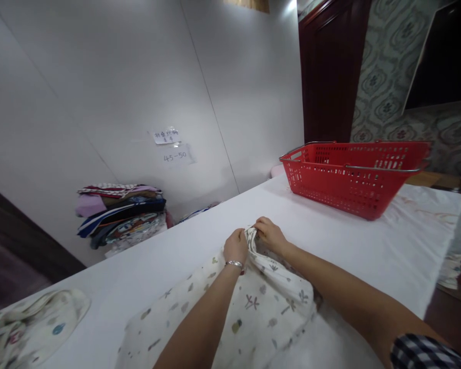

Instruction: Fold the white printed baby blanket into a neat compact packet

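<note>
A white cloth point(259, 302) printed with small leaves and shapes lies spread over the near middle of the table. Its far edge is gathered up between my two hands. My left hand point(236, 247), with a silver bracelet at the wrist, is closed on the bunched edge. Just to its right, my right hand point(271, 236) pinches the same gathered fabric. Folds run from the hands down toward the right side of the cloth. The fingertips are partly hidden by the fabric.
A red plastic basket point(338, 177) with metal handles stands at the back right of the white table point(134, 287). Another printed cloth point(42, 328) lies crumpled at the left front. Behind the table's far edge is a stack of folded clothes point(123, 212) against the wall.
</note>
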`<act>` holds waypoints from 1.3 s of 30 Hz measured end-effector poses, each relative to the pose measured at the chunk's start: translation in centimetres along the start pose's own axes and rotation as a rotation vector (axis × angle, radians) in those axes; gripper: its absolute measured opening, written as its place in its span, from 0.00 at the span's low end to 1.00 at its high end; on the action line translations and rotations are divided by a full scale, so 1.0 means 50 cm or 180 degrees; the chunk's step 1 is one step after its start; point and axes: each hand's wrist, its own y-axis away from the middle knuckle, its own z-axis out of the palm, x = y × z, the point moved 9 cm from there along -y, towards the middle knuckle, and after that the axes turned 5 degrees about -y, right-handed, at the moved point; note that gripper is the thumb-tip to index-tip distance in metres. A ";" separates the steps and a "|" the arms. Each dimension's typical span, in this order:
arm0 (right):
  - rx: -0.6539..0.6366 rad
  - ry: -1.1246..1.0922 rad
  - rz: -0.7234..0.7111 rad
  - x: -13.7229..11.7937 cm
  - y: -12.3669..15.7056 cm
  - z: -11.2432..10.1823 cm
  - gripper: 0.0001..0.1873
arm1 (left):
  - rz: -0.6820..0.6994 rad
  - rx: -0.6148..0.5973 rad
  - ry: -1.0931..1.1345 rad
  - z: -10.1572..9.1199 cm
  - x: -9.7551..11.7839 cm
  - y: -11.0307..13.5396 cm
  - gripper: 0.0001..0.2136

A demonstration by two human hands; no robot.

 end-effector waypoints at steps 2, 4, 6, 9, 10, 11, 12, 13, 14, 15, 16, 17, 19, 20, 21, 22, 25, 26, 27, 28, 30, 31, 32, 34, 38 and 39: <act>0.0200 0.0024 -0.0080 -0.008 0.000 -0.010 0.15 | 0.0105 -0.0033 0.0014 0.002 0.011 0.004 0.14; 0.0288 -0.0030 -0.0148 -0.013 -0.002 -0.013 0.14 | 0.0279 -0.0083 0.0079 0.007 0.026 0.008 0.15; 0.0255 -0.0071 -0.0071 -0.007 -0.006 -0.008 0.12 | 0.0454 -0.0157 0.0151 0.014 0.039 0.013 0.15; 0.0185 -0.0096 0.0028 0.004 -0.012 -0.003 0.15 | 0.0598 -0.0259 0.0198 0.023 0.044 0.014 0.17; 0.0139 -0.0124 -0.0020 0.005 -0.013 -0.001 0.16 | 0.0602 -0.0279 0.0186 0.022 0.038 0.013 0.18; 0.0078 -0.0184 -0.0078 0.005 -0.015 0.002 0.17 | 0.0572 -0.0290 0.0153 0.016 0.025 0.010 0.18; 0.0016 -0.0276 -0.0105 0.009 -0.016 0.005 0.16 | 0.0509 -0.0293 0.0094 0.006 0.005 0.006 0.19; -0.0025 -0.0396 -0.0063 0.017 -0.017 0.008 0.15 | 0.0413 -0.0287 0.0006 -0.009 -0.023 0.001 0.19; -0.0038 -0.0555 0.0066 0.031 -0.019 0.010 0.14 | 0.0290 -0.0270 -0.0113 -0.030 -0.058 -0.003 0.19; -0.0036 -0.0756 0.0258 0.049 -0.019 0.014 0.13 | 0.0155 -0.0240 -0.0258 -0.057 -0.101 -0.005 0.19; -0.0045 -0.0991 0.0482 0.069 -0.018 0.020 0.13 | 0.0008 -0.0188 -0.0429 -0.088 -0.149 -0.005 0.18; -0.0072 -0.1246 0.0703 0.088 -0.017 0.030 0.13 | -0.0152 -0.0118 -0.0621 -0.124 -0.200 -0.001 0.18; -0.0164 -0.1745 0.1052 0.118 -0.011 0.053 0.13 | -0.0450 -0.0066 -0.0983 -0.192 -0.303 0.016 0.19; -0.0194 -0.1942 0.1177 0.128 -0.008 0.064 0.14 | -0.0599 -0.0093 -0.1137 -0.220 -0.351 0.028 0.19; -0.0193 -0.2086 0.1287 0.137 -0.005 0.073 0.14 | -0.0749 -0.0140 -0.1262 -0.243 -0.393 0.040 0.19; -0.0171 -0.2188 0.1390 0.145 -0.003 0.079 0.14 | -0.0864 -0.0199 -0.1356 -0.261 -0.428 0.052 0.19; -0.0122 -0.2247 0.1606 0.158 0.000 0.087 0.15 | -0.0961 -0.0358 -0.1508 -0.288 -0.481 0.072 0.17; -0.0119 -0.2198 0.1632 0.159 -0.002 0.086 0.15 | -0.0937 -0.0455 -0.1535 -0.288 -0.486 0.074 0.17; -0.0119 -0.2119 0.1636 0.159 -0.004 0.083 0.15 | -0.0885 -0.0572 -0.1565 -0.285 -0.486 0.076 0.18; -0.0116 -0.2021 0.1625 0.159 -0.007 0.080 0.15 | -0.0800 -0.0681 -0.1599 -0.281 -0.484 0.076 0.19; -0.0150 -0.1842 0.1595 0.160 -0.012 0.077 0.15 | -0.0618 -0.0805 -0.1700 -0.278 -0.480 0.076 0.21; -0.0191 -0.1757 0.1596 0.161 -0.013 0.078 0.14 | -0.0592 -0.0800 -0.1775 -0.281 -0.483 0.075 0.21; -0.0232 -0.1671 0.1605 0.164 -0.013 0.081 0.14 | -0.0636 -0.0771 -0.1839 -0.286 -0.490 0.075 0.22; -0.0306 -0.1528 0.1627 0.170 -0.014 0.090 0.13 | -0.0846 -0.0763 -0.1907 -0.292 -0.513 0.076 0.23; -0.0301 -0.1443 0.1617 0.184 -0.019 0.104 0.13 | -0.1018 -0.0829 -0.1882 -0.286 -0.533 0.077 0.24; -0.0327 -0.1456 0.1589 0.186 -0.022 0.108 0.13 | -0.1009 -0.0837 -0.1883 -0.284 -0.533 0.078 0.24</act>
